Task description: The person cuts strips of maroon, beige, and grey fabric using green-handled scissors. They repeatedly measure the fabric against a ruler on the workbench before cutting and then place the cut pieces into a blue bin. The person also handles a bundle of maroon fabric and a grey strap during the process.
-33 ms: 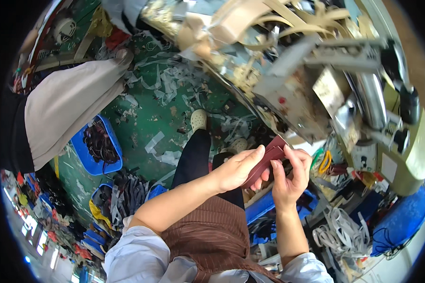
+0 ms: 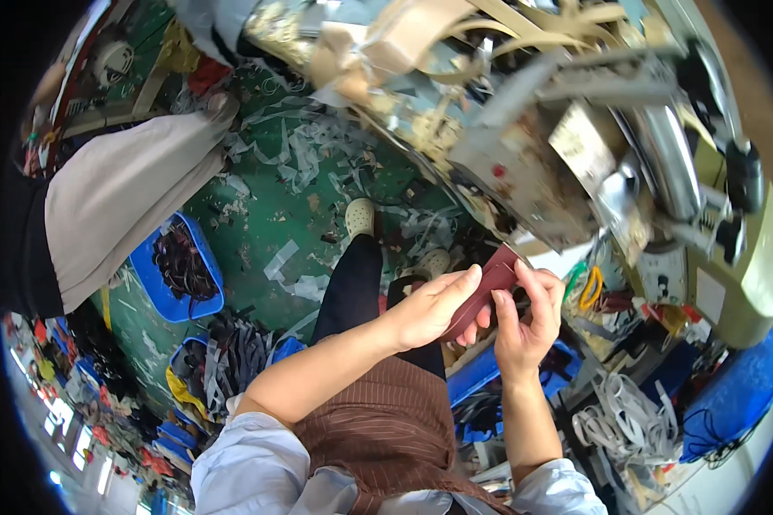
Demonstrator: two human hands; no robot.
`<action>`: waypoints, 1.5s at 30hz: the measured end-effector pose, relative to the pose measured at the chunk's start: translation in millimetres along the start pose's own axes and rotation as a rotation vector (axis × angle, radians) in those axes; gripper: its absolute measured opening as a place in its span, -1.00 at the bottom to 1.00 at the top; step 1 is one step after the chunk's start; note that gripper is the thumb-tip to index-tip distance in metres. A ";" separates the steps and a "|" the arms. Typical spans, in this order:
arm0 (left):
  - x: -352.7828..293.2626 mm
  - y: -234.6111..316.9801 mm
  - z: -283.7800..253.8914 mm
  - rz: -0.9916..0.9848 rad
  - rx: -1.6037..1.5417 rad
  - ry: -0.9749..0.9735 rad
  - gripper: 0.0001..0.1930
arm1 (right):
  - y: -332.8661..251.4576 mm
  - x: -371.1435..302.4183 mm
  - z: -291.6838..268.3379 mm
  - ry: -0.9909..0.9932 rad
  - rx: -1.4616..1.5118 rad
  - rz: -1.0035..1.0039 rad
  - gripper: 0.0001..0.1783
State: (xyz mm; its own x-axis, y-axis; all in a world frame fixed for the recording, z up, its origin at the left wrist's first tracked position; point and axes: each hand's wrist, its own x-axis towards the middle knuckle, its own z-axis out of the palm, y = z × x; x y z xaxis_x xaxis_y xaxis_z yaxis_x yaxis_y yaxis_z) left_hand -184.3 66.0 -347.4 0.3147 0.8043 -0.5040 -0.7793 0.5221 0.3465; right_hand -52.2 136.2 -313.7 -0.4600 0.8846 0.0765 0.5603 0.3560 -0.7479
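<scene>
One broad stretch of green floor [image 2: 249, 240], strewn with pale scraps [image 2: 305, 159], to the left of the machine [image 2: 524, 176]. Next in size, the machine itself: grey metal, slightly blurred, with a bright metal cylinder [image 2: 673, 176] on its right side. Well to the left of the machine, beige fabric [image 2: 129, 197] spread slantwise. Below and left of the machine, a brown pinstriped apron [image 2: 369, 412], with dark trousers [image 2: 352, 292] beyond its upper edge. Far left of the machine and lower, a blue bin [image 2: 187, 310] filled with dark strips [image 2: 183, 264]. Below the machine, a loose heap of pale strips [image 2: 623, 416]. Near the machine's lower left corner, left hand [image 2: 438, 309] grasping a dark red piece [image 2: 477, 296], thumb on top and fingers beneath; right hand [image 2: 528, 322] with bent fingers at the upper end of the same piece, whether pinching or merely touching impossible to tell. Dark red piece flat, apparently layered, tilted, just below and left of the machine. Left of the machine, against the floor, a cream clog [image 2: 360, 219], perforated across the top. Smallest of all, just below the machine, an orange loop-shaped handle [image 2: 586, 300].
</scene>
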 end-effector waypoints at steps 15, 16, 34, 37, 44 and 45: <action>62.4 -118.7 114.5 -0.101 0.538 0.014 -0.45 | 99.6 -81.3 -153.7 -0.026 0.669 0.496 -0.91; 63.6 -121.4 123.5 -0.107 0.566 0.022 -0.44 | 104.7 -86.1 -160.8 -0.012 0.749 0.528 -0.90; 98.2 -155.8 169.4 -0.365 0.275 -0.145 -0.50 | 159.5 -123.1 -200.1 0.065 0.715 0.398 -0.73; 103.4 -159.1 167.9 -0.441 0.184 -0.158 -0.48 | 166.4 -124.9 -202.4 0.074 0.744 0.371 -0.73; 109.9 -163.6 170.1 -0.350 0.349 -0.126 -0.57 | 169.7 -122.0 -206.4 0.064 0.693 0.425 -0.72; 110.0 -165.9 173.0 -0.284 0.432 -0.113 -0.59 | 169.7 -121.0 -204.5 0.089 0.649 0.383 -0.72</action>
State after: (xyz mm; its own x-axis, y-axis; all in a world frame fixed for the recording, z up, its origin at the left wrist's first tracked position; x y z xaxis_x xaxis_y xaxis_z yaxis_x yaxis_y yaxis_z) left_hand 73.3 117.0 -323.4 0.5558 0.6272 -0.5456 -0.3678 0.7742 0.5152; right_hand 239.5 151.2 -315.0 -0.2424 0.9414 -0.2345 0.1396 -0.2054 -0.9687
